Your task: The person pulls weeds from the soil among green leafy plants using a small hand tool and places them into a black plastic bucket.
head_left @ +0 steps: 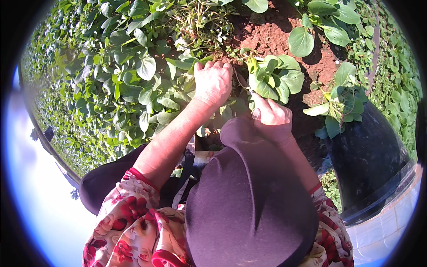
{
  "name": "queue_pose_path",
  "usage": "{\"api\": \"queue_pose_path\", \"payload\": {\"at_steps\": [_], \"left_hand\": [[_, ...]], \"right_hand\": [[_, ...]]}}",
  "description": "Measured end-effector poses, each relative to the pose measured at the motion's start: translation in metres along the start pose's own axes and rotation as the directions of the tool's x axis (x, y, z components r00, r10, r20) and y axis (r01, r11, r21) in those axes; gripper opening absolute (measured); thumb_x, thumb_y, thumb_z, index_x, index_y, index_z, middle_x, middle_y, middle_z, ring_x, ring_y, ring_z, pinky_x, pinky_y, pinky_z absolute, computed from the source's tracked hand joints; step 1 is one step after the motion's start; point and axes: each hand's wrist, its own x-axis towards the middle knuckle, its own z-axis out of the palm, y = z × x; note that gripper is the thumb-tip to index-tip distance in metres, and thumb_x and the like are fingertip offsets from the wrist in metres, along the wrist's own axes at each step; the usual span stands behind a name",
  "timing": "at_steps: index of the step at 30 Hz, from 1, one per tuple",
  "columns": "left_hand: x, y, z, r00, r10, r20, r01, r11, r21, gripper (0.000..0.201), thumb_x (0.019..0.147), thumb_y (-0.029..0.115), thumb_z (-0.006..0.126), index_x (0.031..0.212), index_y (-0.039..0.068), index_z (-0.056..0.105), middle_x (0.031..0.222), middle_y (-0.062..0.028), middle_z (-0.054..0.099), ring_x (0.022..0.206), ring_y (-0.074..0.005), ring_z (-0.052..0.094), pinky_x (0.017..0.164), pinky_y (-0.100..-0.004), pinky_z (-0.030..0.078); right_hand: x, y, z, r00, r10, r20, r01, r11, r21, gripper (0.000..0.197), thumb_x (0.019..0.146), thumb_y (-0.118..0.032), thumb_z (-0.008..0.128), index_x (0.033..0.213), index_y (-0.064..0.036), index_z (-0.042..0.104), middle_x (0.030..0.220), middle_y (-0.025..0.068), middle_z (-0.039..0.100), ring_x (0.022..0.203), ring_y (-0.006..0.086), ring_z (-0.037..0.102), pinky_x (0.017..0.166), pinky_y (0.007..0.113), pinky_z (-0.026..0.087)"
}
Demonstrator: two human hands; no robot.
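My left hand (213, 84) reaches into the low leaves with its fingers curled down at the edge of the bare soil. What lies under its fingertips is hidden by the hand. To its right, my right hand (273, 117) is closed just below a leafy green plant (275, 78) with broad rounded leaves, its fingers at the plant's lower edge. Whatever the right fingers grip is too small and shaded to make out. A thin stem or root (240, 80) runs between the two hands.
Dense leafy plants (129, 84) cover the left side, with tangled weeds (198, 22) ahead. Reddish soil (267, 33) shows beyond the hands. A large black rounded object (367, 160) stands at right, a leafy bunch (342, 104) against it. Dark cloth (253, 191) bulges between my arms.
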Motion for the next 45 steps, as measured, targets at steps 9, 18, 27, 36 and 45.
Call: {"api": "queue_pose_path", "payload": {"at_steps": [9,18,27,36,45], "left_hand": [[0.041,-0.009,0.001,0.989,-0.038,0.143,0.025,0.996,0.089,0.029,0.078,0.015,0.06,0.105,0.008,0.055,0.103,-0.0144,0.056,0.093,-0.0306,0.063,0.078,-0.0425,0.049],[0.066,-0.006,0.001,0.934,-0.071,0.351,-0.028,0.963,0.27,0.02,0.085,0.023,0.054,0.101,0.015,0.064,0.094,-0.0063,0.067,0.091,-0.0223,0.065,0.075,-0.037,0.046],[0.063,-0.026,0.007,0.961,0.264,0.089,-0.278,0.931,0.237,0.017,0.082,0.02,0.053,0.088,0.011,0.065,0.094,-0.0058,0.061,0.102,-0.0213,0.054,0.084,-0.0369,0.038],[0.068,-0.025,-0.016,0.938,0.135,0.321,-0.039,0.957,-0.289,0.026,0.086,0.02,0.05,0.104,0.003,0.058,0.095,-0.0195,0.067,0.093,-0.0352,0.065,0.083,-0.0448,0.05],[0.023,0.01,0.027,0.912,0.039,0.407,-0.05,0.999,0.016,0.017,0.08,0.018,0.056,0.091,0.014,0.067,0.083,-0.009,0.07,0.079,-0.026,0.068,0.07,-0.0407,0.047]], "right_hand": [[0.008,-0.026,-0.046,0.938,0.283,0.201,-0.27,0.959,-0.09,0.034,0.077,-0.016,0.06,0.11,-0.0184,0.064,0.076,0.0111,0.065,0.066,0.0335,0.064,0.06,0.045,0.051],[0.026,-0.023,-0.003,0.933,0.283,0.221,-0.242,0.951,-0.195,0.035,0.077,-0.017,0.061,0.112,-0.0163,0.061,0.076,0.0106,0.063,0.067,0.0333,0.064,0.061,0.046,0.052],[0.025,-0.03,-0.032,0.937,0.28,0.208,-0.284,0.959,-0.009,0.038,0.077,-0.013,0.06,0.115,-0.0182,0.062,0.078,0.0118,0.064,0.069,0.0346,0.063,0.063,0.047,0.05],[0.014,-0.018,-0.053,0.907,0.352,0.232,-0.361,0.933,-0.003,0.024,0.083,-0.017,0.055,0.104,-0.0132,0.066,0.089,0.0129,0.068,0.078,0.0364,0.064,0.069,0.044,0.051],[0.016,-0.025,-0.044,0.929,0.22,0.299,-0.195,0.974,-0.112,0.018,0.079,-0.016,0.057,0.095,-0.0126,0.064,0.075,0.0128,0.065,0.07,0.0364,0.062,0.064,0.047,0.049]]}}
